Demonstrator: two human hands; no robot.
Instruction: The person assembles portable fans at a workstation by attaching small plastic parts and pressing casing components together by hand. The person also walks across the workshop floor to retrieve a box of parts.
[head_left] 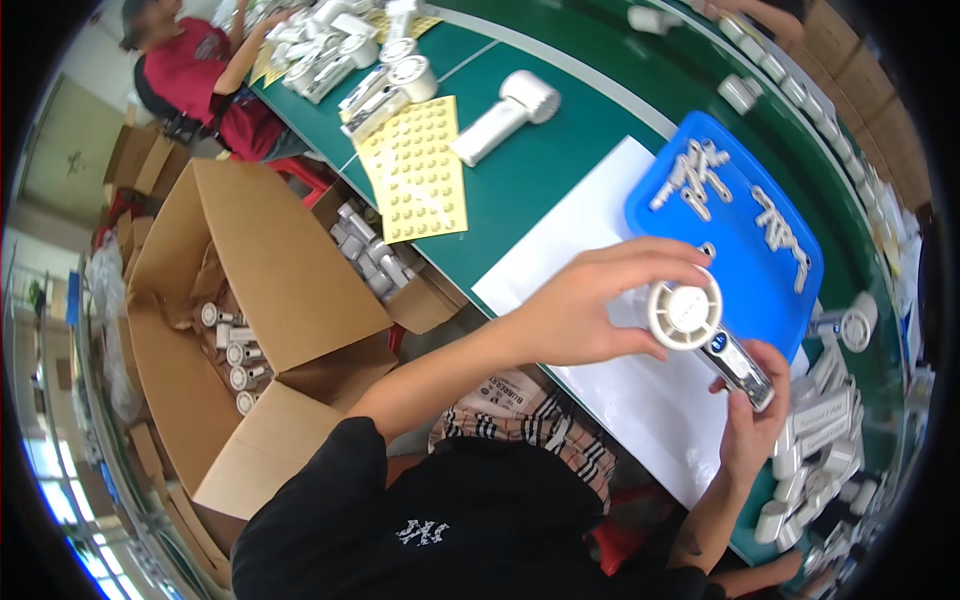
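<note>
A white handheld fan (688, 312) with a round, ribbed head is held in both hands over the near edge of a blue tray (745, 285). My left hand (590, 300) grips the head, its thumb below and fingers above. Around the handle, which has a dark, glossy face and a small lit display, my right hand (757, 415) is closed. Small white-grey parts (690, 180) lie in two clusters inside the tray. Under the tray spreads a white sheet (570, 235) on the green table.
Another white fan (500, 125) lies beside a yellow sticker sheet (425, 175). More fans are heaped at the far left and right (820, 435). An open cardboard box (290, 265) with fans stands left. A person in red (205, 70) sits far left.
</note>
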